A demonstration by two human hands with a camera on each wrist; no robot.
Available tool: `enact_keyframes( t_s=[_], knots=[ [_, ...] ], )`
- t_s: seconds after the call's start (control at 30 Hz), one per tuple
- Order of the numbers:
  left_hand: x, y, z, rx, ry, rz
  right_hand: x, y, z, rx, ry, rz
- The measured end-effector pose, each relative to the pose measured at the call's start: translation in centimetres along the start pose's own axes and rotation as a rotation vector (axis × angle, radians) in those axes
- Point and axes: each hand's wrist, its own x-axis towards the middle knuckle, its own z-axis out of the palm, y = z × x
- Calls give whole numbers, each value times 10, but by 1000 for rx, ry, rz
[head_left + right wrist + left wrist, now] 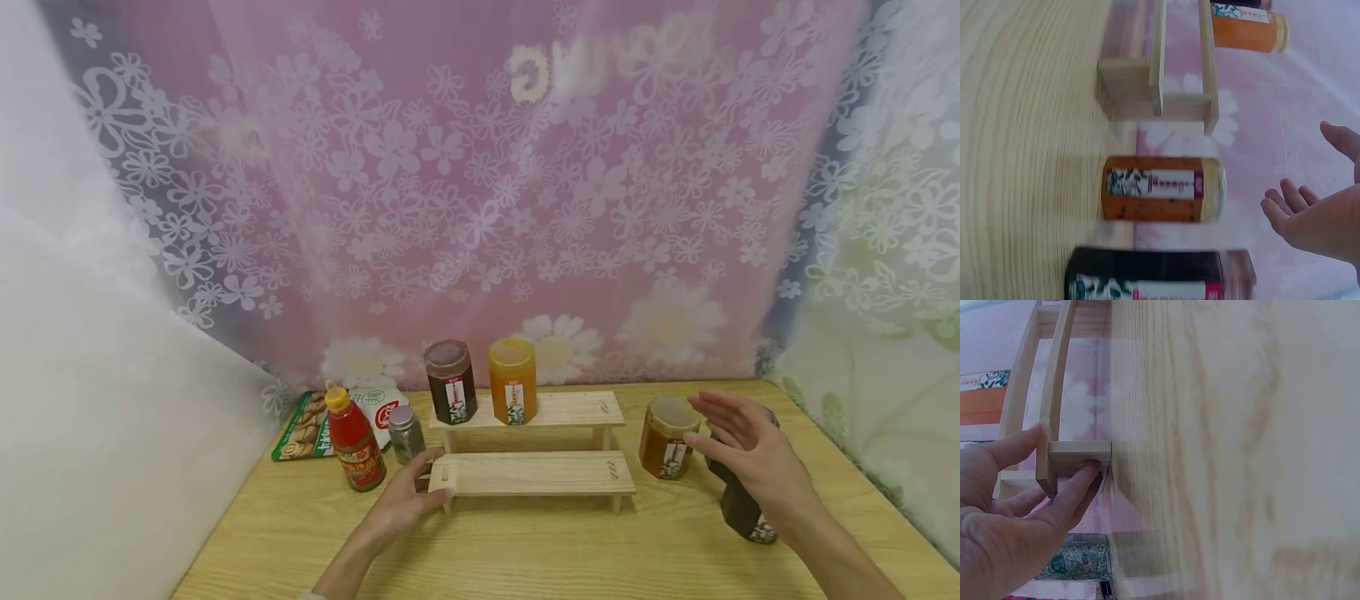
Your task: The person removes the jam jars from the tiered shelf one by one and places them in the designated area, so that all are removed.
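A two-step wooden rack (534, 473) stands in the middle of the table. My left hand (405, 497) pinches the left end of its lower step; in the left wrist view, fingers of that hand (1016, 512) reach beneath the board, against its leg. On the upper step stand a dark jar (452, 383) and an orange jar (513, 383). To the rack's right, an amber jar (667, 440) sits upright on the table. My right hand (757, 458) hovers beside it, fingers extended and holding nothing. Dark jars (742, 512) are partly hidden behind that hand.
Left of the rack are a red sauce bottle (356, 442) with a yellow cap, a small spice jar (406, 435) and a green and white packet (306, 429). A flowered curtain (480, 208) hangs behind the table, and a white sheet (97, 333) borders its left.
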Motion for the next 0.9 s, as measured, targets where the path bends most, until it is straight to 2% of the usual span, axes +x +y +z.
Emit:
enact_keyframes(
  t_s=[0.1, 0.33, 0.6, 0.9],
  knots=[
    [1, 0, -1, 7, -2, -4, 6, -1, 12, 3, -27, 1],
    [0, 0, -1, 6, -1, -7, 20, -2, 44, -25, -69, 70],
    [1, 1, 2, 10, 0, -5, 45, 1, 79, 5, -114, 34],
    [2, 1, 2, 24, 5, -9, 73, 5, 118, 47, -155, 51]
  ],
)
